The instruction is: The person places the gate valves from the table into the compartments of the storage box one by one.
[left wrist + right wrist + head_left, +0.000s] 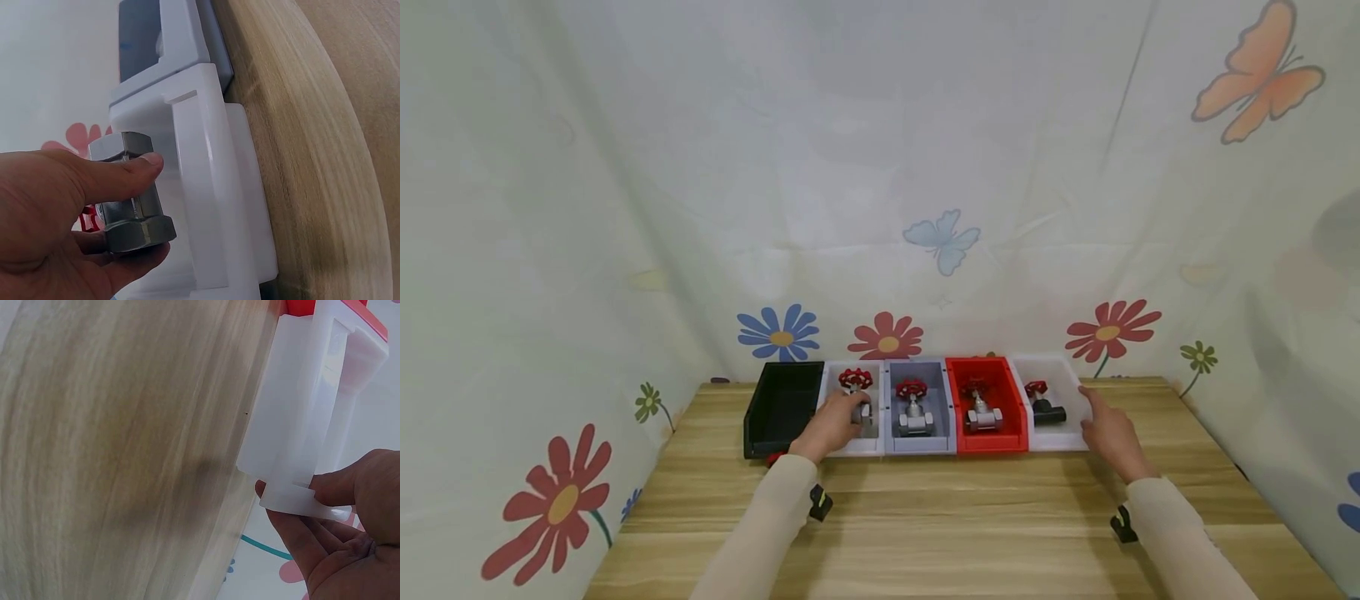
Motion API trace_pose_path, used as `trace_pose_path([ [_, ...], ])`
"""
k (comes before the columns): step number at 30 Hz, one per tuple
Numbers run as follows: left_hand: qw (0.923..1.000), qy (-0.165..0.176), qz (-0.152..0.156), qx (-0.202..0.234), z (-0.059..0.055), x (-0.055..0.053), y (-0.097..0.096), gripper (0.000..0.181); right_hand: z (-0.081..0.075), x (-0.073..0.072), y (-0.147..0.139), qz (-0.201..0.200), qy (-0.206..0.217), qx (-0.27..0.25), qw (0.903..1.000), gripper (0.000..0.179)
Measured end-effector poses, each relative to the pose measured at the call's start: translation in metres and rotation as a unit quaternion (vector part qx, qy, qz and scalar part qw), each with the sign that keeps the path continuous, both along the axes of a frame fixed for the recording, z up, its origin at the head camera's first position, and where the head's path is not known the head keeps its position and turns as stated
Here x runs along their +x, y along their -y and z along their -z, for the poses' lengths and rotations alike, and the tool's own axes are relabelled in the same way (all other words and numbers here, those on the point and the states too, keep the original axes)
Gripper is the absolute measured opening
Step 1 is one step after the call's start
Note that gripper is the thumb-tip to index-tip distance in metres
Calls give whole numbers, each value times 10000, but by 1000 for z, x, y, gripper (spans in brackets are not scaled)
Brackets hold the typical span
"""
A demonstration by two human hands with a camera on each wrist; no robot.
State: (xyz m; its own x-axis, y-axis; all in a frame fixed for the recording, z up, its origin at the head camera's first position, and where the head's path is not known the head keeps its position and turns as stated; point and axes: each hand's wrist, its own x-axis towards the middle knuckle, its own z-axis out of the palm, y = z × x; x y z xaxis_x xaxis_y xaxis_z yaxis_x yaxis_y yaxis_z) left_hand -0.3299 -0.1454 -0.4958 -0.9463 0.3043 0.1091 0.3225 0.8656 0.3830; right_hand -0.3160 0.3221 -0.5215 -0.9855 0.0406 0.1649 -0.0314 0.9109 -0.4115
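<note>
My left hand (829,427) grips a silver gate valve with a red handwheel (855,379) at the left white bin (868,447). In the left wrist view, thumb and fingers close round the metal valve body (139,232); the handwheel is mostly hidden behind the hand. At the other end of the row, my right hand (1111,433) pinches the side wall of the right white bin (300,501) between thumb and fingers. Inside that bin lies a black valve (1047,412) with a red handwheel.
Between the white bins stand a grey bin (922,446) and a red bin (992,444), each with a silver, red-wheeled valve. A black bin (784,408) is at the left end. Something red (775,457) shows beside the left forearm. A patterned curtain (850,167) hangs behind the wooden table (955,525).
</note>
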Motion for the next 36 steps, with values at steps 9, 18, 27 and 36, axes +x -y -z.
trace_pose_path([
  [9, 9999, 110, 73, 59, 7, -8, 0, 45, 0, -1, -1, -46, 86, -15, 10000, 59],
  [18, 9999, 133, 27, 53, 8, -13, -4, 45, 0, -1, -2, -72, 143, 1, 9999, 59],
  [27, 9996, 264, -70, -47, 11, -18, -9, 46, -4, 1, -1, -53, 125, 11, 9999, 59],
  [36, 9990, 270, -136, -325, 13, -25, -11, 48, -1, 0, 1, -33, 49, -34, 10000, 58],
])
